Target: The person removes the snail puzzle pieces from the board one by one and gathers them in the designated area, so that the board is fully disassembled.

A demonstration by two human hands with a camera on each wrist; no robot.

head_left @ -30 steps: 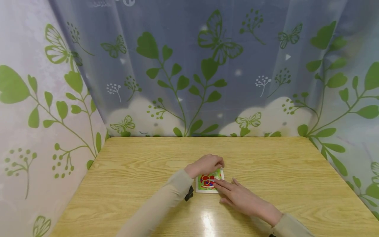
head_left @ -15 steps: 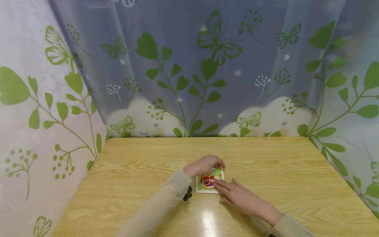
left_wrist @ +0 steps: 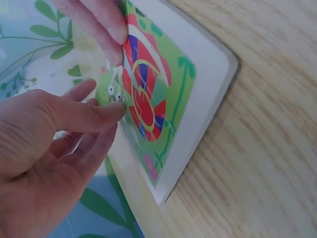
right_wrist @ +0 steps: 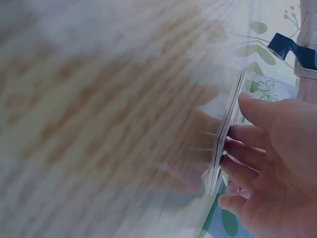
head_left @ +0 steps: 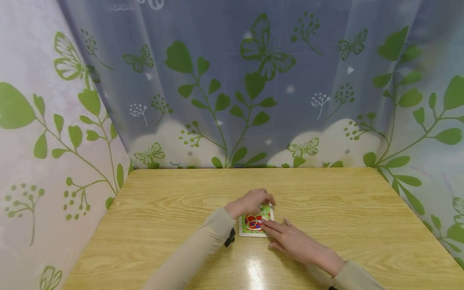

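Observation:
A small jigsaw puzzle (head_left: pixel 252 221) with a colourful snail picture and a white border lies on the wooden table. In the left wrist view the puzzle (left_wrist: pixel 148 89) shows faint cut lines. My left hand (head_left: pixel 250 201) is at its far side, thumb and fingers pinching a green puzzle piece (left_wrist: pixel 110 90) with the snail's eyes; the fingers hide much of that piece. My right hand (head_left: pixel 299 243) rests from the near right, its straight fingers on the picture. The right wrist view has this hand (right_wrist: pixel 282 148) beside the puzzle's thin edge (right_wrist: pixel 225 129).
The wooden table (head_left: pixel 174 197) reaches back to a grey-blue curtain (head_left: pixel 224 40) printed with green leaves and butterflies. Similar pale cloth hangs at both sides. A dark band (head_left: pixel 230 237) sits at the left wrist.
My left hand has shifted slightly, and the snail's eyes now show beneath its fingers. The right hand keeps its place on the puzzle.

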